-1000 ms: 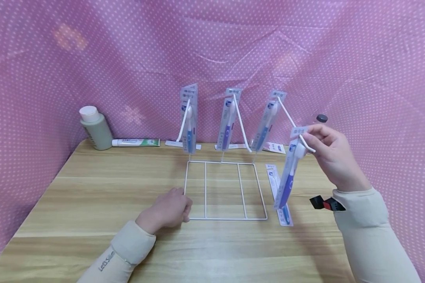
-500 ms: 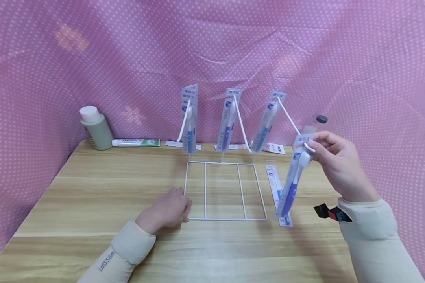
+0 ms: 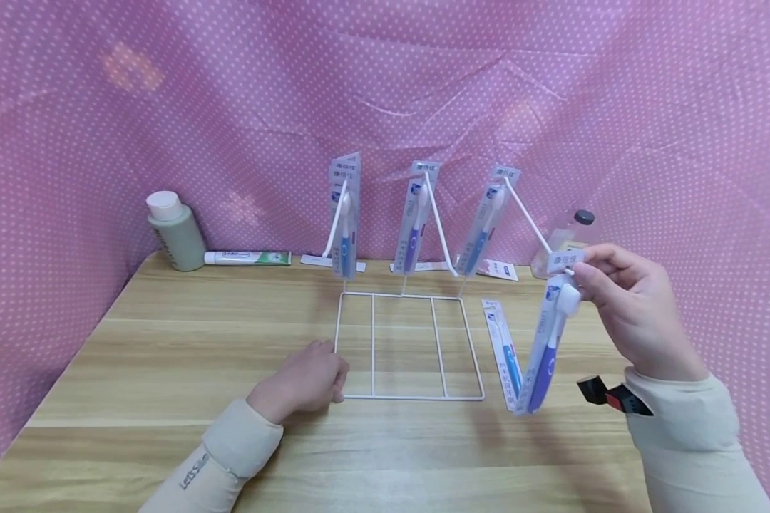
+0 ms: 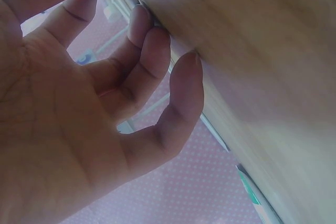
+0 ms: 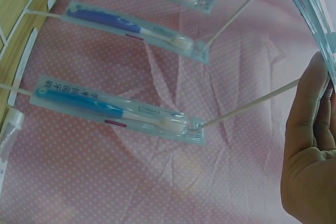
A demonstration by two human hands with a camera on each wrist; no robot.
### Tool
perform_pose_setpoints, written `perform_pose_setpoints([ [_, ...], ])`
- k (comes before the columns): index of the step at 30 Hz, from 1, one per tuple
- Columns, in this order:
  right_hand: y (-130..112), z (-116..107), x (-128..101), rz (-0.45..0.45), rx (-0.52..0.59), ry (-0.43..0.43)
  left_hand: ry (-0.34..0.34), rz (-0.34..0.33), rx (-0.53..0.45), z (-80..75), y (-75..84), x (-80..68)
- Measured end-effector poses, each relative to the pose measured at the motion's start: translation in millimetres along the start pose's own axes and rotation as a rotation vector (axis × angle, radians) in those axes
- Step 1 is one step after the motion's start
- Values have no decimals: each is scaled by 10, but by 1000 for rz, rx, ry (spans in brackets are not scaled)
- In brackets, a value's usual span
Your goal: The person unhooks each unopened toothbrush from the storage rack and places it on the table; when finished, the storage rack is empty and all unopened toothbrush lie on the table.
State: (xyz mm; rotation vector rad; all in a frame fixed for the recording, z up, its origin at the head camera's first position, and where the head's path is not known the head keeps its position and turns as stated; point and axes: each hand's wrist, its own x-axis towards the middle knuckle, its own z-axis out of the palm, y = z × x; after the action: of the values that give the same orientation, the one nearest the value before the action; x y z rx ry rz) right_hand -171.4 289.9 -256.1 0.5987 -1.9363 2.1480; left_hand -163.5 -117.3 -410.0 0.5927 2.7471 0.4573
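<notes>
Our left hand [image 3: 304, 381] rests on the pale wooden table [image 3: 167, 370] at seven o'clock, fingers loosely bent and holding nothing, their tips against the near-left corner of the white wire display rack [image 3: 404, 345]. Over at three o'clock our right hand [image 3: 629, 306] pinches the top of the clear-packed blue-handled toothbrush [image 3: 545, 342], which hangs free in the air just off the tip of the rack's rightmost white peg [image 3: 526, 214].

Sweeping across: a green bottle with a white cap [image 3: 175, 231] and a white toothpaste tube [image 3: 247, 257] at ten o'clock, three packed toothbrushes [image 3: 413, 221] hanging at twelve, another pack lying flat on the table [image 3: 503, 349] just right of the rack.

The risk, as we judge it: that pinch is narrow and the pack swings below it, so a twist could drop it, or knock the peg and rock the light rack.

The left wrist view shows fingertips [image 4: 157, 40] touching the wire, which the head view only hints at. The right wrist view shows the peg [image 5: 247, 106] running towards our fingers [image 5: 310, 129], though the grip itself is cut off there.
</notes>
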Motion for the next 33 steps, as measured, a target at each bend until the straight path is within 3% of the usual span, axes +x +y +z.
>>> perform_pose_setpoints([
  [7,-24,-45,-133,-62,83,-59,-1,0,-2,6,1,6],
  [14,-93,-130,-290,-44,2,-72,0,13,8,11,1,17],
  [17,-49,-191,-306,-31,35,-79,6,18,16,9,-4,20],
  [29,199,-517,-83,257,-177,-42,14,32,12,-32,15,-18],
  [33,312,-611,41,334,-192,-39,13,33,21,-33,15,-18],
])
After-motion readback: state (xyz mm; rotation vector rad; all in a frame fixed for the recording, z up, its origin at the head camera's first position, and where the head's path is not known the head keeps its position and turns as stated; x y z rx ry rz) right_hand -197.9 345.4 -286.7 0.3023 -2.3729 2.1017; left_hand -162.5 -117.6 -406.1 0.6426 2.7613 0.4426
